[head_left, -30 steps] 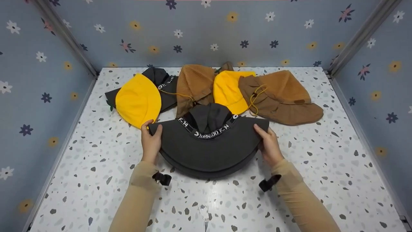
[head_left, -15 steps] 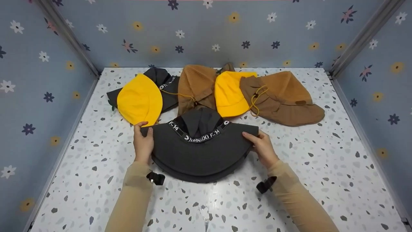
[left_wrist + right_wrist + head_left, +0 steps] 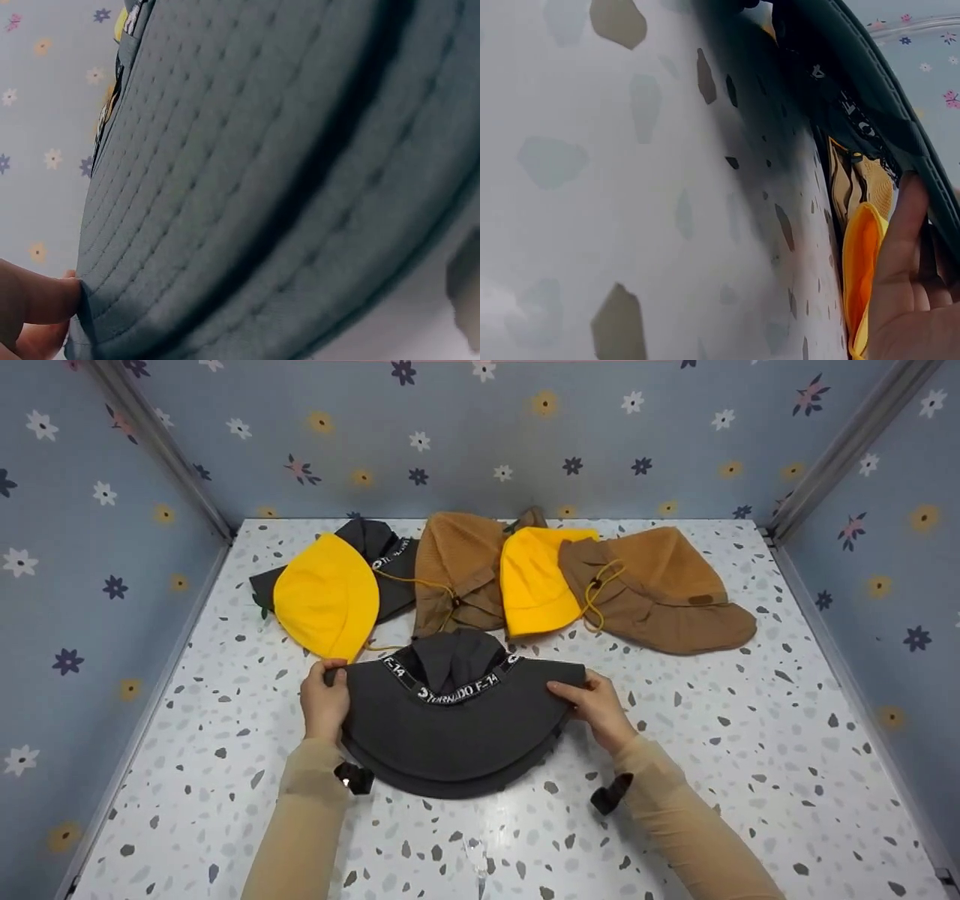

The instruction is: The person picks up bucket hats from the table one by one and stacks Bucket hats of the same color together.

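Observation:
A dark grey bucket hat [image 3: 450,742] is folded into a half-round, its brim spread toward the person and a "TORNADO F-14" band along the inside. The left hand [image 3: 325,701] pinches the brim's left end, thumb on top. At the opposite end the right hand [image 3: 598,711] grips the brim between thumb and fingers. Stitched rows of the brim [image 3: 225,150] fill the left wrist view, with the left thumb and a finger [image 3: 45,300] at its corner. In the right wrist view, the hat [image 3: 911,127] tilts over the table, held by the right hand [image 3: 907,292].
Behind lie a yellow bucket hat [image 3: 322,596], another dark grey hat [image 3: 397,585], a brown hat [image 3: 457,555] with a yellow cord, a second yellow hat [image 3: 536,585] and a brown flap hat [image 3: 660,585]. Flowered walls [image 3: 487,435] enclose the speckled table [image 3: 750,750].
Both hands have drawn the dark grey hat left and toward the person, away from the hats behind. More of the brown hat's lower edge now shows. Both hands keep their grip.

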The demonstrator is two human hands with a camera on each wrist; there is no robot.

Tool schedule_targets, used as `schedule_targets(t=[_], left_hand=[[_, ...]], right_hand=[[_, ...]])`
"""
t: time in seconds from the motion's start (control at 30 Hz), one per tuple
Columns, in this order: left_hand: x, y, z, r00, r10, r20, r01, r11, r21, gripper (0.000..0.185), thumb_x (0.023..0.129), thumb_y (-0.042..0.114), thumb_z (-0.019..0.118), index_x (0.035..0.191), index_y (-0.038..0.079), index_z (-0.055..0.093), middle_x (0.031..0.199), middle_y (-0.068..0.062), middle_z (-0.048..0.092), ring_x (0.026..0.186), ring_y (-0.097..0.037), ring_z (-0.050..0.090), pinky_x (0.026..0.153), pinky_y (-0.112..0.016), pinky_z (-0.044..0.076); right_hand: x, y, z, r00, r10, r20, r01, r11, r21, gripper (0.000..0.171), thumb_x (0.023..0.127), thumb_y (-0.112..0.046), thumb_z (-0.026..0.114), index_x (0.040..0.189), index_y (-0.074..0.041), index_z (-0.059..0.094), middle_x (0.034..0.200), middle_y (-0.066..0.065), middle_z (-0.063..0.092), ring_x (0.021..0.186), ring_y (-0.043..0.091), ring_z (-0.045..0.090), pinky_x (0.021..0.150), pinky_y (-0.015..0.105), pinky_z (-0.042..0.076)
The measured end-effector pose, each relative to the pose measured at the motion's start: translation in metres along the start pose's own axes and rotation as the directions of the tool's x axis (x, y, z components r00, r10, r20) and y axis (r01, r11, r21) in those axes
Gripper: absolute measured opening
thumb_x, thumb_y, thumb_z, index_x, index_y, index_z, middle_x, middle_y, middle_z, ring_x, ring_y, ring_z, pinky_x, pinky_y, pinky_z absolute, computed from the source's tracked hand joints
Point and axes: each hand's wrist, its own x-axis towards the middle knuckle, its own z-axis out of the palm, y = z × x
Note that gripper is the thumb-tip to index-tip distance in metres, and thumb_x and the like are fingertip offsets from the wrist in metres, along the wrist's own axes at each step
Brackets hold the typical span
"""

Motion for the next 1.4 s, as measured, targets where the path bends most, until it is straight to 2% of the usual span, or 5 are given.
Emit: schedule_targets(t=[0.33, 0.53, 0.9, 1.23, 1.4], left_hand=[[0.004, -0.008, -0.005, 0.998, -0.025, -0.052, 0.034, 0.983, 0.181, 0.030, 0.105, 0.014, 0.042, 0.130, 0.006, 0.056, 0.140, -0.023, 0.048, 0.130, -0.046, 0.036, 0.109, -0.055, 0.025], [0.008, -0.016, -0.005, 0.997, -0.049, -0.059, 0.060, 0.974, 0.219, 0.030, 0.106, 0.015, 0.041, 0.130, 0.007, 0.057, 0.138, -0.024, 0.048, 0.130, -0.048, 0.032, 0.107, -0.056, 0.024], [0.012, -0.029, -0.004, 0.995, -0.089, -0.036, 0.096, 0.949, 0.300, 0.030, 0.106, 0.016, 0.040, 0.131, 0.006, 0.054, 0.140, -0.027, 0.045, 0.131, -0.051, 0.030, 0.108, -0.058, 0.023], [0.013, -0.030, -0.003, 0.981, -0.190, -0.036, 0.192, 0.932, 0.309, 0.029, 0.106, 0.022, 0.039, 0.130, 0.014, 0.052, 0.145, -0.032, 0.031, 0.135, -0.054, 0.020, 0.110, -0.063, 0.020], [0.015, -0.031, -0.003, 0.977, -0.212, -0.028, 0.210, 0.928, 0.309, 0.029, 0.106, 0.023, 0.037, 0.131, 0.015, 0.050, 0.146, -0.032, 0.025, 0.134, -0.054, 0.015, 0.108, -0.064, 0.018]], right_hand=[[0.000, 0.007, 0.014, 0.999, -0.021, -0.038, 0.019, 0.998, -0.061, 0.034, 0.081, -0.010, 0.080, 0.110, 0.004, 0.067, 0.088, 0.001, 0.071, 0.072, 0.009, 0.068, 0.066, 0.021, 0.057], [0.003, 0.013, 0.018, 0.999, -0.024, -0.047, 0.017, 0.991, -0.136, 0.033, 0.079, -0.011, 0.082, 0.105, 0.002, 0.066, 0.083, 0.003, 0.068, 0.058, 0.010, 0.060, 0.052, 0.023, 0.050], [0.008, 0.020, 0.020, 0.997, -0.054, -0.057, 0.034, 0.949, -0.313, 0.032, 0.076, -0.013, 0.085, 0.100, -0.001, 0.067, 0.094, 0.008, 0.067, 0.072, 0.011, 0.057, 0.063, 0.022, 0.048], [0.006, 0.022, 0.018, 0.997, -0.073, -0.038, 0.050, 0.901, -0.431, 0.035, 0.076, -0.018, 0.085, 0.102, -0.003, 0.066, 0.087, 0.009, 0.065, 0.050, 0.011, 0.049, 0.047, 0.023, 0.043], [0.007, 0.021, 0.018, 0.995, -0.089, -0.047, 0.052, 0.851, -0.523, 0.042, 0.076, -0.024, 0.086, 0.107, -0.003, 0.067, 0.102, 0.013, 0.068, 0.076, 0.018, 0.060, 0.066, 0.025, 0.050]])
